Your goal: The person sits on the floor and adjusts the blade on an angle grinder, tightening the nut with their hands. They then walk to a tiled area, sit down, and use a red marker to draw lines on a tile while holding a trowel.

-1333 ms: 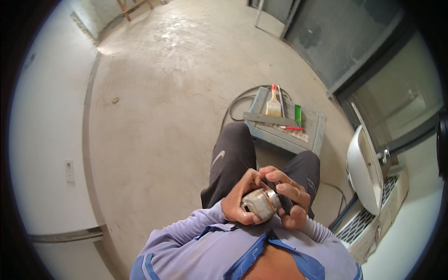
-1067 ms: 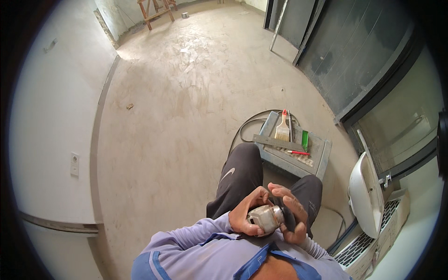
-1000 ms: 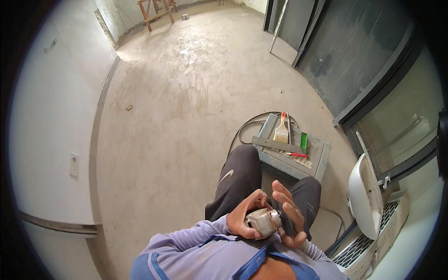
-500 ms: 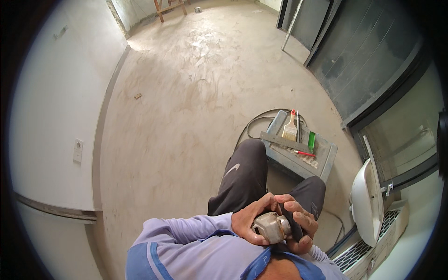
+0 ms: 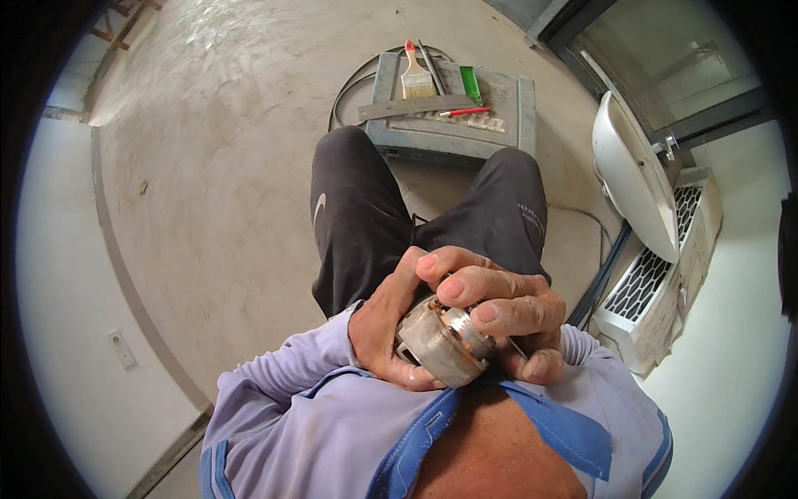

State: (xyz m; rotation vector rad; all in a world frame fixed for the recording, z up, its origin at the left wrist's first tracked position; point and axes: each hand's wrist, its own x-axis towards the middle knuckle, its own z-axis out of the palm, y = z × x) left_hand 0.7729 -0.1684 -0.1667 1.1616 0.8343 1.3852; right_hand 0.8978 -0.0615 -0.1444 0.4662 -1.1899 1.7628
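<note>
A scuffed metal housing (image 5: 443, 345) sits between a worker's two hands at the lower centre of the frame, close against an open lilac shirt (image 5: 332, 416). The left hand (image 5: 384, 328) wraps its rounded body from the left, thumb below and fingers above; the right hand (image 5: 503, 303) arches over its bright silver collar (image 5: 467, 327), fingers slightly parted, though whether they grip or merely rest cannot be told. The piece looks rigid and probably heavy for its size, hardly fragile; its smooth, worn skin could slip in dusty fingers. The broad body appears the surest hold, the collar a narrower one. At upper centre, beyond the knees, a grey-blue case (image 5: 525, 108) bears a paintbrush (image 5: 418, 81), a metal ruler (image 5: 403, 108) and a red pencil (image 5: 467, 111).
</note>
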